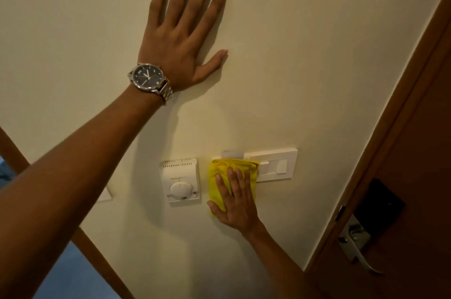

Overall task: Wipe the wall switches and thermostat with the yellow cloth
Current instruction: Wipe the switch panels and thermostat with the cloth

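Note:
My left hand (185, 27) lies flat on the cream wall high up, fingers spread, with a metal watch on the wrist. My right hand (238, 201) presses a yellow cloth (220, 176) flat against the wall, covering a switch plate whose top edge (231, 153) peeks out above the cloth. Just right of the cloth is a white double switch plate (275, 164), partly overlapped by the cloth's edge. Left of the cloth hangs a white thermostat (180, 180) with a round dial, uncovered.
A brown wooden door (415, 152) with a metal lever handle (358, 247) and dark lock panel stands at the right. Another white plate (105, 195) shows under my left forearm. Wooden trim runs along the lower left.

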### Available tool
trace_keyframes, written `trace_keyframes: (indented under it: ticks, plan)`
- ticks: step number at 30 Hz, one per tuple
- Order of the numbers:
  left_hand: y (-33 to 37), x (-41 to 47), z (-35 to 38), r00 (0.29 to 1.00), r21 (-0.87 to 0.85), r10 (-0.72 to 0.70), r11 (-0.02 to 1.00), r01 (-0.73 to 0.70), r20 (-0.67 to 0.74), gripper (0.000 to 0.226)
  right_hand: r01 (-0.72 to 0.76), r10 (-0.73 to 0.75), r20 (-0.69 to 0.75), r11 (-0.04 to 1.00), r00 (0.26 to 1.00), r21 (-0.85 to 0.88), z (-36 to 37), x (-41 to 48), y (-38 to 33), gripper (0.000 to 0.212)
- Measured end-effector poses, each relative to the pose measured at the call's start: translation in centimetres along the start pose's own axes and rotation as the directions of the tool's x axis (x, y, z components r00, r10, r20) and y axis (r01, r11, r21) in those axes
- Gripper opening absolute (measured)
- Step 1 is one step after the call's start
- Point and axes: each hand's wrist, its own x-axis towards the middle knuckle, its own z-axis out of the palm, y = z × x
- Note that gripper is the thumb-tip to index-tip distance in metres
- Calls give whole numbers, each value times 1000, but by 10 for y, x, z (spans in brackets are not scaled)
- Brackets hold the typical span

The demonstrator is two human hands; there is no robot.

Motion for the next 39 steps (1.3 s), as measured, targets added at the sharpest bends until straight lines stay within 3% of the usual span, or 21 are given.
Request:
trace_keyframes:
  ticks: [11, 16, 21, 26, 29, 35, 39]
  plan:
    - [2, -1, -3, 1000, -17, -4, 1000, 4, 24, 81, 51, -53, 60, 998, 997, 37, -9, -8, 2, 88]
    - [2, 0, 0, 1000, 2, -7, 1000, 7, 4, 81, 5, -6, -18, 998, 1000, -64, 1, 19, 3, 75]
    - [2, 0, -3, 1000, 1, -6, 1000, 6, 20, 80, 4, -3, 8, 979, 1000, -205, 2, -23, 6, 80]
    - [2, 1, -5, 1000, 25, -11, 1000, 11, 17, 79, -157, 153, -38, 976, 987, -152, 7, -5, -8, 57]
    - [3, 1, -6, 1000, 15, -16, 1000, 15, 26, 79, -168, 168, -6, 977, 986, -131, 9, -12, -18, 51]
    - [4, 1, -6, 999, 14, -23, 1000, 23, 21, 78, -192, 187, -59, 976, 981, -105, 9, 0, -24, 76]
    - [1, 2, -5, 999, 18, -24, 1000, 24, 20, 78, -194, 194, -10, 974, 981, -121, 1, -12, -29, 74]
